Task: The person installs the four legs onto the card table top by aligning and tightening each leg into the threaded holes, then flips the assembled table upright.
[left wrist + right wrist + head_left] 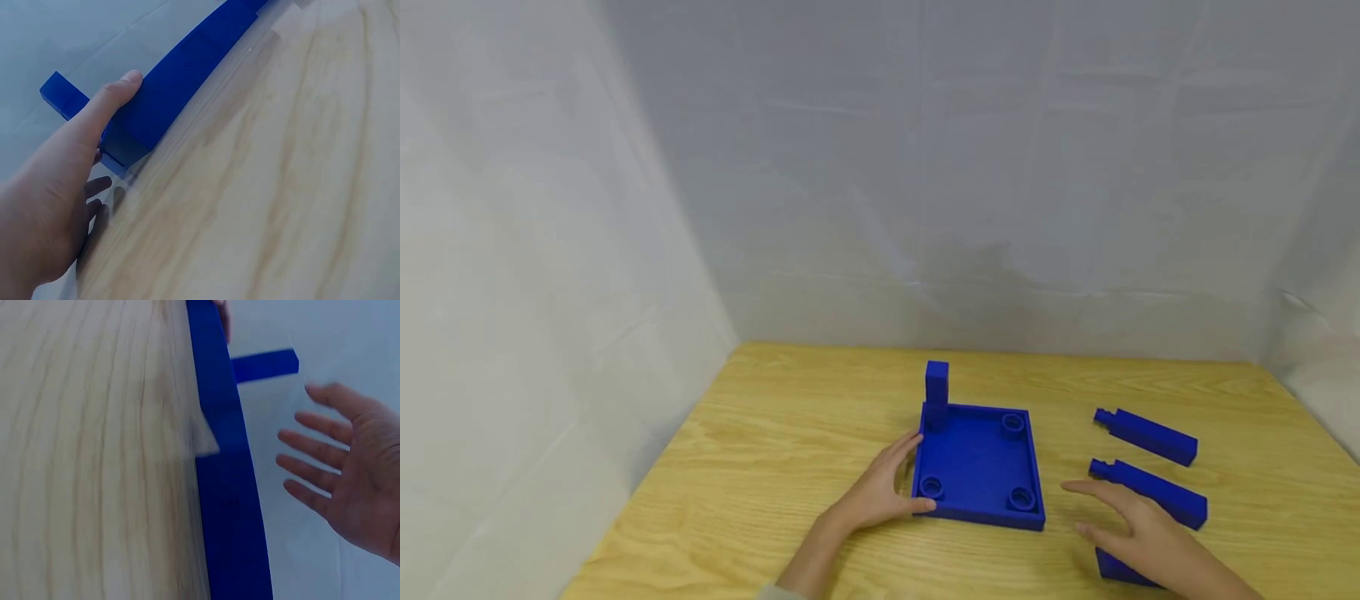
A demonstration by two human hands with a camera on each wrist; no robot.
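My head view is evenly and softly lit with faint shadows on the bench point(790, 450), while both wrist views smear with motion blur and bend straight edges toward the frame borders.

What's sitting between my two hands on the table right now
In the head view, the blue square tray lies between them: the left hand touches its left wall, while the right hand hovers open just off its right side.
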